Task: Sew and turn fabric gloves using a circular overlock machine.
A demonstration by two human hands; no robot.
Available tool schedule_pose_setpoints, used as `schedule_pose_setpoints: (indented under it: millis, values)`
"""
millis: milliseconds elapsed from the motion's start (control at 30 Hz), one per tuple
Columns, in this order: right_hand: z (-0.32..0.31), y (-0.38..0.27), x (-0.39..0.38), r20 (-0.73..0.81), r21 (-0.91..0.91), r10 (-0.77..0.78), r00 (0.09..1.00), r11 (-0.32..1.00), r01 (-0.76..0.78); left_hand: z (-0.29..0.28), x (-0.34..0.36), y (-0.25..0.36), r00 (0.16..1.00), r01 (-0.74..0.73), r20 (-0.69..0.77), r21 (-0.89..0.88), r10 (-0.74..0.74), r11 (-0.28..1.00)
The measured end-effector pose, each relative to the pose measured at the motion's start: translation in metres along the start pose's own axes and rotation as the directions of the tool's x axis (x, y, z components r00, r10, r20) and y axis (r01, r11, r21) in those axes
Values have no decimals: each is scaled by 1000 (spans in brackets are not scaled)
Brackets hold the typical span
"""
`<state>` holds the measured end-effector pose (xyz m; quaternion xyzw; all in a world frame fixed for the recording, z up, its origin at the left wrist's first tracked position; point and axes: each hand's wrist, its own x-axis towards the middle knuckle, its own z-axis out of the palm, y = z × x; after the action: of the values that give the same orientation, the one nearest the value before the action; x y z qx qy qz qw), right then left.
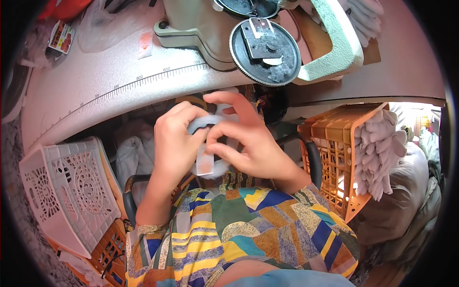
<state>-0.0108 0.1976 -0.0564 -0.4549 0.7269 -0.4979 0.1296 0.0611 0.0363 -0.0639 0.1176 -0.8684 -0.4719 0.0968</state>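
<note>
One blurred, pale blue-grey cloth piece (199, 123) was gripped in the left hand (173, 134), on the person's side of the grey-green machine (191, 24). The right hand (246, 138) curled thumb and forefinger beside a small orange-and-white label (205, 163) overlapping the cloth; whether they pinched it could not be told. A similar slip (145, 44) lay on the bench (107, 71), left of the machine. Nearer the person, a white crate (71, 191) stood left of the machine, an orange crate (330, 128) of pale gloves (377, 143) right.
</note>
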Motion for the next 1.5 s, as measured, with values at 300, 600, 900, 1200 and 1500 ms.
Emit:
schedule_pose_setpoints:
  millis: [300, 600, 900, 1200, 1500]
  values:
    - [-17, -1, 1, -252, -33, 228, 940, 969, -244, -3, 0, -5, 1000, -4, -28, -201, -2, 980]
    - [-33, 13, 7, -30, 65, 14, 999, 998, -12, 1, 3, 5, 987, 140, 138, -479, -83, 867]
    - [-39, 12, 3, -47, -7, 178, 983, 984, -179, 8, -6, -5, 973, 206, 194, -474, -126, 856]
    - [-39, 10, 2, 3, 5, 61, 998, 998, -61, 12, -8, -2, 992, 67, 129, -462, -8, 885]
    - [-41, 14, 4, 34, 20, 72, 997, 997, -73, 16, -6, 5, 990, 97, 140, -498, -31, 861]
